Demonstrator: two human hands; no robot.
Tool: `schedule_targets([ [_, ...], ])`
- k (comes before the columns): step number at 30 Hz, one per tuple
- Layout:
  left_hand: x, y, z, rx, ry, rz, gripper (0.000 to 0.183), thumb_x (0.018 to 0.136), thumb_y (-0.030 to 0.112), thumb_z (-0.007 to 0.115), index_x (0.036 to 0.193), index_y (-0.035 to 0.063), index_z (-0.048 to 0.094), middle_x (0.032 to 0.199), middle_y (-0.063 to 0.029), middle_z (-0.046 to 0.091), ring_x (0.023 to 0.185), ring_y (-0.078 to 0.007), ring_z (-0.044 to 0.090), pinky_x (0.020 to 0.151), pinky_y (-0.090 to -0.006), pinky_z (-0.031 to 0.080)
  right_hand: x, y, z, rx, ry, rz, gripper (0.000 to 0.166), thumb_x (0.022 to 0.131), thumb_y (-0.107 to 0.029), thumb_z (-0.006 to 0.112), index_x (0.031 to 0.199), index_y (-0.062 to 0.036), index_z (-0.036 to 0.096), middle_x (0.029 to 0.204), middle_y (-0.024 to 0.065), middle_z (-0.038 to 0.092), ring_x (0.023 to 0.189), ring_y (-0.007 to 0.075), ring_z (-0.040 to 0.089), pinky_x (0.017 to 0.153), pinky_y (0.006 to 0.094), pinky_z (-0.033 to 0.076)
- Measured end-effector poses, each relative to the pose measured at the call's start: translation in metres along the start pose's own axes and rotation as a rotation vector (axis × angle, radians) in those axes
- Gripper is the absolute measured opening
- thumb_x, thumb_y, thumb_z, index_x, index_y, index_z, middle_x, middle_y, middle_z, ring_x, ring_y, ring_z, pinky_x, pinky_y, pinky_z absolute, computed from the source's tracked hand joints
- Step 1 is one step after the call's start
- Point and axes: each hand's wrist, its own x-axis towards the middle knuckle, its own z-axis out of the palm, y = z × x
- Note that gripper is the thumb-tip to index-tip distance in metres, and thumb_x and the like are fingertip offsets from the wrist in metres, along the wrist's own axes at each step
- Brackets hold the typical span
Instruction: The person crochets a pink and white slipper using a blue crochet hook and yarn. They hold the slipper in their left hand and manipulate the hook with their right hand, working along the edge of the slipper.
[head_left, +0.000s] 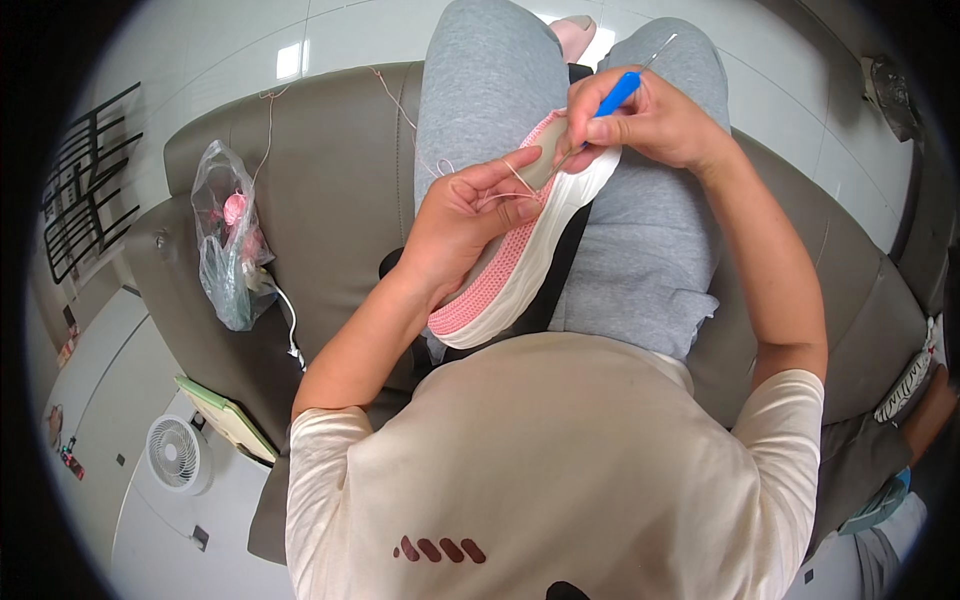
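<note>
A crocheted pink shoe upper (504, 259) on a white sole (517, 289) lies slantwise over my lap, with a grey-brown form (551, 146) inside it. My left hand (469, 217) grips the upper's near side and has pink yarn (517, 174) stretched between thumb and forefinger. In my right hand (660, 124) is a crochet hook with a blue handle (619, 94) and a thin metal shaft at each end. Its lower shaft reaches the upper's edge beside my left thumb; the tip is too small to make out. My right fingers partly cover the shoe's far end.
On the brown sofa (330, 150) to my left rests a clear plastic bag (225, 277) holding a pink yarn ball (235, 208). Yarn trails from it along the sofa's front edge. A white cable (289, 322) lies nearby. Behind the sofa stands a white fan (172, 454). Another person's arm (930, 409) shows at far right.
</note>
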Motion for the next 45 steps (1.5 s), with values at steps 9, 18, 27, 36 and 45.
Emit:
schedule_targets([
  [9,0.001,-0.002,-0.004,0.012,0.024,0.019,0.052,0.084,-0.002,0.065,0.133,-0.001,0.048,0.087,-0.0018,0.063,0.084,-0.0089,0.062,0.078,-0.0238,0.051,-0.007,0.005,0.024,0.052,0.172,-0.006,0.019,0.088,-0.012,0.065,0.098,0.0037,0.065,0.095,0.0124,0.067,0.092,0.0207,0.067,0.082,0.0304,0.056],
  [18,-0.006,0.0,-0.011,-0.115,0.03,-0.053,0.042,0.089,0.002,0.061,0.129,-0.0025,0.052,0.098,-0.0051,0.065,0.089,-0.0103,0.062,0.081,-0.0235,0.05,-0.015,0.006,0.031,0.006,0.259,-0.049,0.02,0.087,-0.017,0.066,0.088,0.0031,0.066,0.093,0.0142,0.066,0.089,0.0225,0.066,0.083,0.033,0.056],
  [27,-0.009,-0.001,-0.01,0.147,0.083,0.046,0.036,0.09,0.002,0.06,0.126,0.0004,0.057,0.099,-0.0028,0.067,0.087,-0.0053,0.059,0.078,-0.0197,0.048,-0.013,0.007,0.032,-0.005,0.239,-0.05,0.019,0.087,-0.017,0.066,0.089,0.0023,0.067,0.094,0.0144,0.067,0.091,0.0222,0.066,0.082,0.0319,0.055],
  [36,-0.01,-0.006,-0.017,0.061,0.058,0.049,0.038,0.089,0.001,0.06,0.127,0.0,0.056,0.105,-0.0066,0.066,0.093,-0.008,0.06,0.084,-0.0223,0.049,-0.012,0.005,0.031,-0.092,0.195,-0.039,0.02,0.086,-0.017,0.067,0.09,0.002,0.067,0.095,0.0145,0.067,0.093,0.022,0.066,0.084,0.0319,0.054],
  [45,-0.011,-0.01,-0.016,-0.005,0.071,0.11,0.036,0.09,0.002,0.06,0.126,-0.003,0.056,0.103,-0.0085,0.067,0.093,-0.0102,0.062,0.084,-0.0232,0.05,-0.011,0.008,0.028,-0.062,0.167,-0.033,0.019,0.088,-0.014,0.066,0.098,0.0017,0.067,0.097,0.0107,0.069,0.091,0.0175,0.065,0.083,0.0289,0.053],
])
